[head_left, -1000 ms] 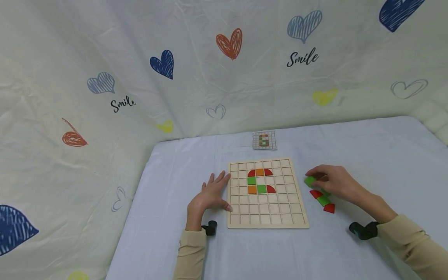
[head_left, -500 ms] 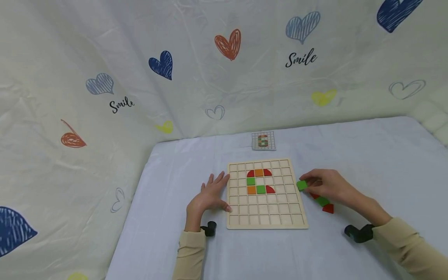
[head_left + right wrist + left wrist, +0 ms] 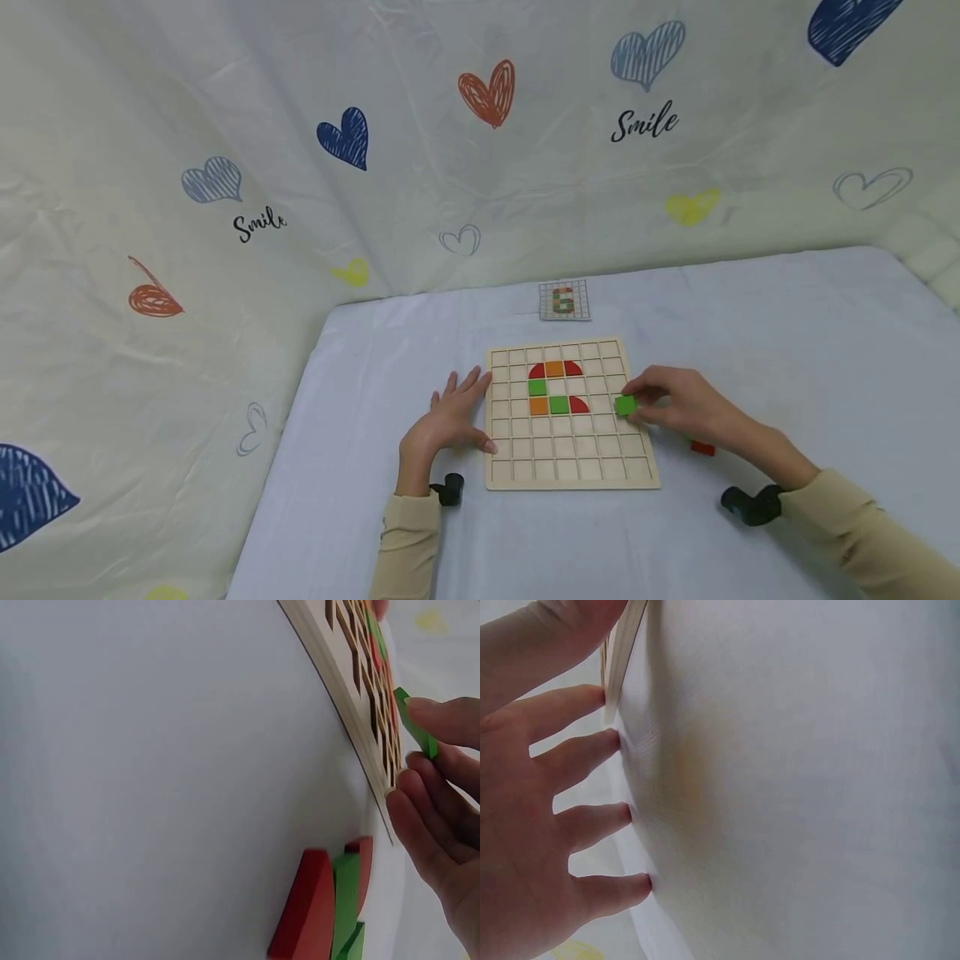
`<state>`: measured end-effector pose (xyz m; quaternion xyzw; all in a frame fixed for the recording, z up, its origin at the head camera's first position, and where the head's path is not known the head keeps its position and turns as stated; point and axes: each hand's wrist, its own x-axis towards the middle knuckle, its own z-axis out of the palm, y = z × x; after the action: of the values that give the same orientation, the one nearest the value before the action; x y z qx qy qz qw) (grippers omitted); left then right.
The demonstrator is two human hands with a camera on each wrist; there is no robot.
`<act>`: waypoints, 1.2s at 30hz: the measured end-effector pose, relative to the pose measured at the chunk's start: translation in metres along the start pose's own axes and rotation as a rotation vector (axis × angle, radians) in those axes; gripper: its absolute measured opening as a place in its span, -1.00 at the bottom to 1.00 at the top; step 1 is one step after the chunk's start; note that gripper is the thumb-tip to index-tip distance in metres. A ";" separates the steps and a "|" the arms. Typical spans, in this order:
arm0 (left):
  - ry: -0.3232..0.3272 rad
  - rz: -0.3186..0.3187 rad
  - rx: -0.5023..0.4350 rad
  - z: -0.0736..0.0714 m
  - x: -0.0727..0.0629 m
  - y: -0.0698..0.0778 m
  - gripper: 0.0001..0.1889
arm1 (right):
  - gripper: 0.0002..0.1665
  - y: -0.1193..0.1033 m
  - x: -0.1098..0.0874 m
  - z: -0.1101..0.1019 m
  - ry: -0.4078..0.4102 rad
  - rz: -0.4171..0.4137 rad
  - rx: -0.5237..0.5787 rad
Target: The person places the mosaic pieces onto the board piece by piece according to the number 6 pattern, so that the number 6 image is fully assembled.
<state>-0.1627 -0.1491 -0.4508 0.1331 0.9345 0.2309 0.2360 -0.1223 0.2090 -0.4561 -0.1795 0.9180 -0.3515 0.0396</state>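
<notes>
The green block, pinched in the right hand, has come off the table and now hangs over the right edge of the wooden board, so placing looks close. The left hand lies flat with fingers spread, still bracing the board's left edge. Seven cells are filled: red, orange, red on top, one green below, then orange, green, red. Spare red and green blocks wait beside the board's right edge.
</notes>
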 end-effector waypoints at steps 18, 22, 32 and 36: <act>-0.002 0.003 0.002 -0.002 0.002 -0.002 0.24 | -0.67 -0.025 0.020 0.023 -0.102 -0.015 0.055; -0.003 -0.004 0.004 -0.002 0.003 -0.002 0.25 | -0.66 -0.029 0.023 0.028 -0.112 -0.019 0.043; -0.002 -0.001 -0.004 -0.002 0.001 -0.001 0.25 | -0.68 -0.034 0.028 0.036 -0.121 -0.017 -0.015; -0.003 -0.001 -0.004 -0.002 0.002 -0.002 0.25 | -0.72 -0.035 0.029 0.040 -0.118 -0.014 -0.042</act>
<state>-0.1651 -0.1510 -0.4512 0.1323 0.9339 0.2322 0.2376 -0.1305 0.1490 -0.4615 -0.2072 0.9199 -0.3214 0.0873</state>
